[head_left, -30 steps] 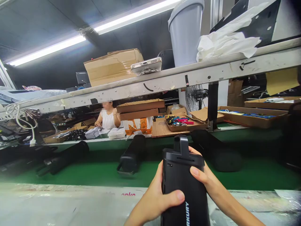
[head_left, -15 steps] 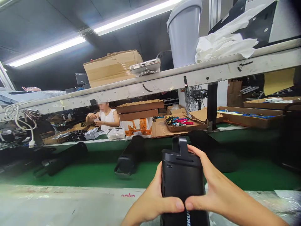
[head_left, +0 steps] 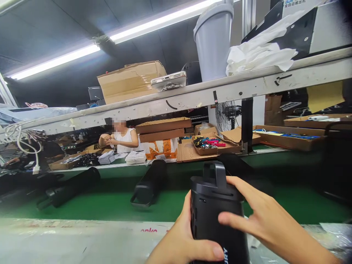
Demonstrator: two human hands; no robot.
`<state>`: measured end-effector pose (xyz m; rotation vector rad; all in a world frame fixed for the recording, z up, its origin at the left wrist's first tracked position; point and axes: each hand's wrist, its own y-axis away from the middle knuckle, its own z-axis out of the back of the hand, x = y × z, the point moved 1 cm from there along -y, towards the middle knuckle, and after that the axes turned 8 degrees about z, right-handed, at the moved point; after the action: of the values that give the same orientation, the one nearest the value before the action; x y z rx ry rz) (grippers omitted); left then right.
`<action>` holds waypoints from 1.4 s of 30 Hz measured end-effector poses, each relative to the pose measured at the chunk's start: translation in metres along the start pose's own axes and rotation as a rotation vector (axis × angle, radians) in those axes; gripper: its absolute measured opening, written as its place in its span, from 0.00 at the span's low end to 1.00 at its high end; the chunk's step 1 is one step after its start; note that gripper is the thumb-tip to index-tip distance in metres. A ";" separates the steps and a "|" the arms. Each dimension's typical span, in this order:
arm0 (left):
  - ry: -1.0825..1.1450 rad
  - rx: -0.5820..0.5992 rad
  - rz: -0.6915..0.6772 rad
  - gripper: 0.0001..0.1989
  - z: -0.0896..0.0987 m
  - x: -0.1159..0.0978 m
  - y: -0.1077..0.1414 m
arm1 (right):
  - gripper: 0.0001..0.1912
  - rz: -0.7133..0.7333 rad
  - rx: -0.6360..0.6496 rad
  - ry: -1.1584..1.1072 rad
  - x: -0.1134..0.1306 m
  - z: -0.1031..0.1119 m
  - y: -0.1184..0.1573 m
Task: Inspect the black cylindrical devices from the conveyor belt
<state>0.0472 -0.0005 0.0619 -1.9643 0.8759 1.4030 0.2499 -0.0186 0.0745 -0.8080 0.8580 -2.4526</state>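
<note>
Upright before me is a black portable speaker (head_left: pixel 217 216) with a loop handle on top, a small slot near its upper edge and white lettering ending in "URY" low on the front. My left hand (head_left: pixel 187 238) wraps its left side, thumb across the lower front. Around the right side is my right hand (head_left: pixel 255 209), its thumb higher on the front and its other fingers hidden behind the body. Beyond lie similar black handled units, one (head_left: pixel 150 185) near the middle and another (head_left: pixel 71 189) to the left, on a green belt (head_left: pixel 110 201).
A pale ledge (head_left: pixel 68 238) runs along the near side. Overhead, a shelf (head_left: pixel 187 101) carries a cardboard box (head_left: pixel 132 80), a phone (head_left: pixel 169 80) and a grey bin (head_left: pixel 213 44). Across the belt, a person (head_left: pixel 125 139) in white works beside papers and boxes.
My right thumb has moved up, away from my left thumb. The speaker has turned a little and shifted slightly right, while the units on the belt appear slightly further left.
</note>
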 end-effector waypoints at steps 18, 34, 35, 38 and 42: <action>-0.026 0.034 0.043 0.44 -0.010 -0.011 0.006 | 0.22 0.117 -0.246 0.287 0.019 0.001 -0.003; 0.073 0.096 0.021 0.45 -0.006 -0.003 0.003 | 0.22 0.176 -0.118 0.214 0.028 0.010 -0.001; 0.067 0.090 0.023 0.45 -0.006 -0.003 0.003 | 0.25 0.201 -0.102 0.215 0.028 0.010 0.000; -0.031 0.006 0.048 0.46 -0.007 -0.001 0.005 | 0.29 0.227 -0.130 0.282 0.024 0.008 0.004; -0.191 -0.127 0.124 0.51 -0.005 -0.001 0.007 | 0.16 0.271 -0.159 0.309 0.020 0.005 0.009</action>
<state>0.0445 -0.0091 0.0638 -1.8542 0.8508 1.7244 0.2396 -0.0379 0.0793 -0.3353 1.2002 -2.3182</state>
